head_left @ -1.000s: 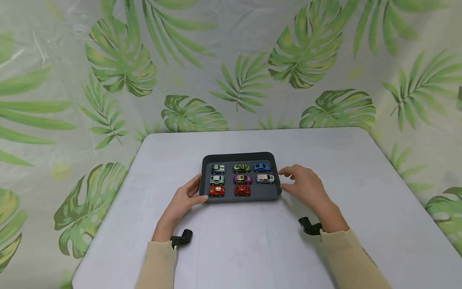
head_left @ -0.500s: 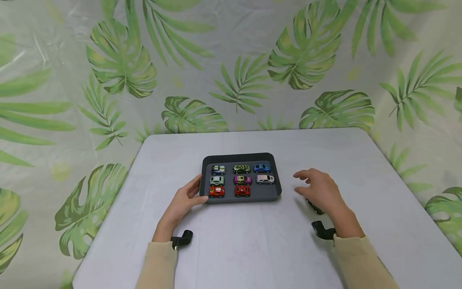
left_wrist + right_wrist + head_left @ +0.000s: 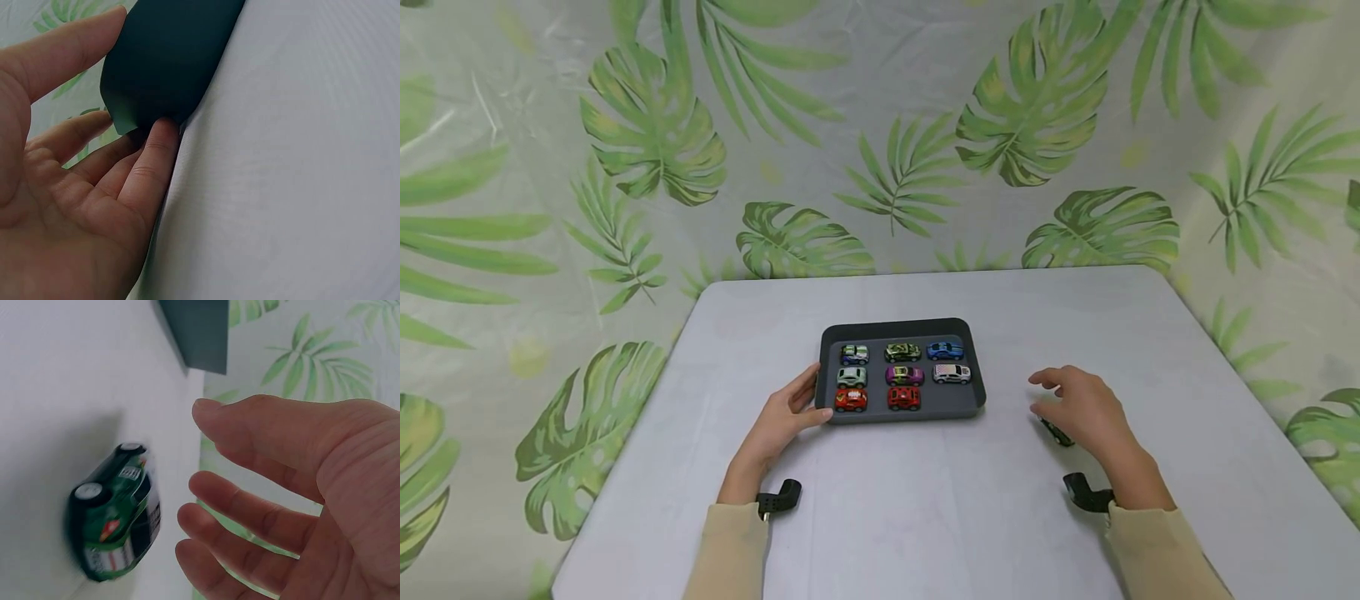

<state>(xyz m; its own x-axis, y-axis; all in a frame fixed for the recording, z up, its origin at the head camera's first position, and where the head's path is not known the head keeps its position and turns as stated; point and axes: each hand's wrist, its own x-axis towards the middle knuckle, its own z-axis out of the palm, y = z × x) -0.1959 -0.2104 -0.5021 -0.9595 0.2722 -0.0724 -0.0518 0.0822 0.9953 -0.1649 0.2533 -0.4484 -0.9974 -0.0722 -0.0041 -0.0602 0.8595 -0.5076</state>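
A dark grey tray lies on the table, bearing several toy cars in rows, among them a purple car, a blue car and a red car. My left hand holds the tray by its left end, thumb at the near corner and fingers along the side. Right of the tray, my right hand hovers with loosely bent fingers and nothing between them. Beneath it a dark green toy car rests on the table, partly hidden by the hand in the head view; the right wrist view shows it beside the fingertips.
The table has a white cover. A leaf-patterned sheet hangs behind and around it. A small black camera sits on each wrist.
My right hand has left the tray's right edge and moved right and nearer, over the green toy car, which has come into sight. My left hand stays on the tray.
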